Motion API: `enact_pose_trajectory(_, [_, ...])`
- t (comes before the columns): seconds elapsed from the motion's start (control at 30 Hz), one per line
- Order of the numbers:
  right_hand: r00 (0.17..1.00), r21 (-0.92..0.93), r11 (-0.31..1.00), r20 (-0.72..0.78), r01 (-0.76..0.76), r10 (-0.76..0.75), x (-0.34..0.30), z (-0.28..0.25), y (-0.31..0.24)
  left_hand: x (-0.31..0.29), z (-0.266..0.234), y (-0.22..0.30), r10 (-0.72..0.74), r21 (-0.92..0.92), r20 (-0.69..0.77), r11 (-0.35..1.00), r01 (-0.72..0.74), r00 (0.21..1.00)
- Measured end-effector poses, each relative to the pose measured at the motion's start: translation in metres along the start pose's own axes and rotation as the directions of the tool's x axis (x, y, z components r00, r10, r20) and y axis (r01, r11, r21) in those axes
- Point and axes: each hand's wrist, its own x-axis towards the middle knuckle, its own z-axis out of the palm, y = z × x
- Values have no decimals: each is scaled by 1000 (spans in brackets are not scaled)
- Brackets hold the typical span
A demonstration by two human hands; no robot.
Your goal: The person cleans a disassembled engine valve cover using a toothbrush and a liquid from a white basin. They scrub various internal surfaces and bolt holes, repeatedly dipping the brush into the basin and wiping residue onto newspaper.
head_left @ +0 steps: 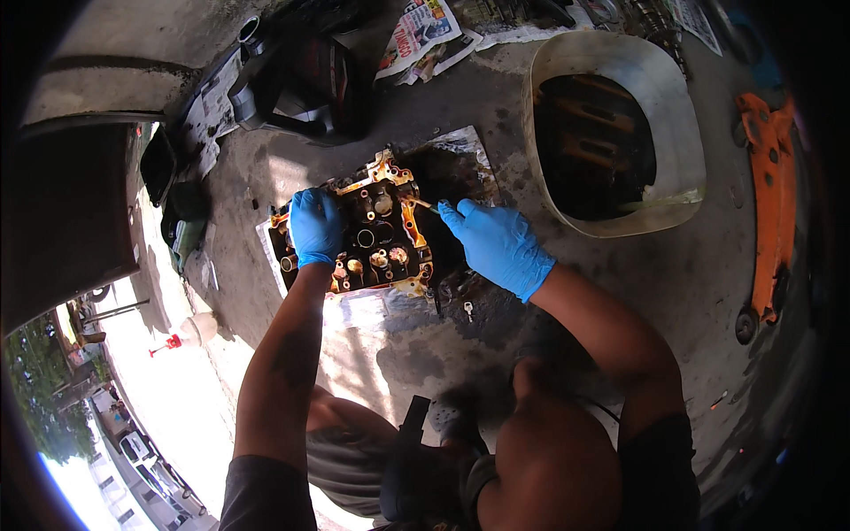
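Note:
An oily engine cylinder head [381,237], stained amber and dark brown, lies on newspaper on the ground in front of me. In a blue glove, my left hand [316,228] is closed over its left part, the fingertips partly hidden. My right hand [500,246], gloved too, is at the right side. It pinches a thin, light-coloured stick-like tool [423,204], whose far end reaches the upper right edge of the cylinder head. What that tip is like is too small to make out.
A cut whitish plastic tub [691,150] with dark oily contents stands at upper right. Beyond it lies an orange metal jack-like frame [768,203]. Black plastic parts [301,93] sit at upper left. A bottle with a red top [197,331] is at left; a small metal piece [468,310] lies near me.

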Motion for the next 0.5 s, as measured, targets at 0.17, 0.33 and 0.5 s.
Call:
enact_pose_trajectory(0.17, [995,-25,995,23,97,-96,-16,0,3,1,1,-2,9,-18,-24,1000,-10,1000])
enact_pose_trajectory(0.33, [990,-20,997,-116,80,-82,-15,3,4,0,0,0,31,-20,-22,999,-31,999])
enact_pose_trajectory(0.5, [987,37,993,112,113,-116,-39,7,-7,1,-1,3,9,3,-6,1000,-9,1000])
